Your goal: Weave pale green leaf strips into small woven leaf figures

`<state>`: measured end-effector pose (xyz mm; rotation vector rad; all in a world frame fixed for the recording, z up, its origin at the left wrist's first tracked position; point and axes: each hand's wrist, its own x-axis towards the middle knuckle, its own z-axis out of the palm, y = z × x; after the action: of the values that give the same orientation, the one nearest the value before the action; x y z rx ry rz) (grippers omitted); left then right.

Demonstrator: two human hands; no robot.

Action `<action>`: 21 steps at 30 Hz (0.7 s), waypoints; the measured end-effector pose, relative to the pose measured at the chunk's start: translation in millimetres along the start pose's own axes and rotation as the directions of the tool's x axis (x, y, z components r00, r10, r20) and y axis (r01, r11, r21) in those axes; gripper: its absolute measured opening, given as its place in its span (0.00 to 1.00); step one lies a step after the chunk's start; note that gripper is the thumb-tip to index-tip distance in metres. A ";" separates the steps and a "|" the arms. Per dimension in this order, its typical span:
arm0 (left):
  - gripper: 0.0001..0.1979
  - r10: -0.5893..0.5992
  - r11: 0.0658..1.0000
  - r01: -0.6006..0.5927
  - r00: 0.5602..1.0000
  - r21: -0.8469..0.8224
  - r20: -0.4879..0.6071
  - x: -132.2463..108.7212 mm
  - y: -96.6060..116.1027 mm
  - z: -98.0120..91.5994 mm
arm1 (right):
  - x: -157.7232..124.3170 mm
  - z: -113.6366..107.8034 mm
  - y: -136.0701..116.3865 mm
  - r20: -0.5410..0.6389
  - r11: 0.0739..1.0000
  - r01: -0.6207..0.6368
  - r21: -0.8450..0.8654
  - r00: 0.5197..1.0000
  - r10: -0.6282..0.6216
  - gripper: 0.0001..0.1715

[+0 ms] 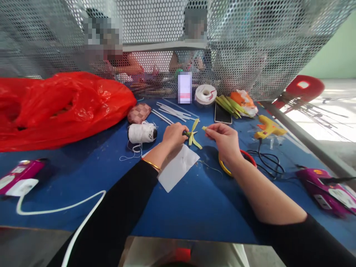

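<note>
My left hand (175,136) is closed around the dark stem of a small flower (191,134) with narrow yellow-green petals, spread out towards the right. Across a short gap, my right hand (224,139) pinches a small yellow-green strip (204,128) between thumb and fingertips; most of the strip is hidden by the fingers. Beneath my left wrist lies a white sheet of paper (178,170). A red and yellow ring-shaped thing (224,167) sits under my right wrist, partly covered by it.
White thread spool (140,132), patterned pouch (139,113) and red plastic bag (69,107) lie left. White sticks (176,113), ribbon roll (205,94), lit phone (185,87), dark phone (223,114) and green strips (228,105) lie behind. Yellow glue gun (269,127) and cables lie right.
</note>
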<state>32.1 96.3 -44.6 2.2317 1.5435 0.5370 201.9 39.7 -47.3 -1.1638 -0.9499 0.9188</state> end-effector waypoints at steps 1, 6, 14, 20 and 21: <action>0.09 0.014 1.000 -0.014 1.000 -0.024 -0.005 0.1 -1.1 0.5 | 0.0 0.5 -0.2 0.006 1.000 0.000 0.000 1.000 0.000 0.07; 0.05 0.047 0.977 -0.061 0.996 -0.202 -0.073 -15.0 6.4 -8.1 | -0.8 -0.9 -15.6 -0.003 0.994 0.095 0.060 0.996 -0.095 0.06; 0.10 -0.123 0.348 0.079 0.992 -0.934 0.038 -74.3 38.3 -10.0 | -33.8 3.1 -48.0 0.130 0.949 0.289 -0.127 0.953 -0.273 0.01; 0.11 -0.120 0.118 0.161 0.982 -0.980 0.147 -79.8 37.2 -5.7 | -37.9 9.3 -39.1 0.189 0.926 0.281 -0.253 0.953 -0.238 0.02; 0.12 -0.119 0.105 0.176 0.979 -0.979 0.163 -79.5 37.5 -6.4 | -37.2 9.8 -37.7 0.194 0.928 0.274 -0.253 0.954 -0.229 0.02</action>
<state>32.9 9.8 -27.9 0.9265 0.7943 1.0475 183.8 2.1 -13.3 -1.1776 -1.3624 0.6918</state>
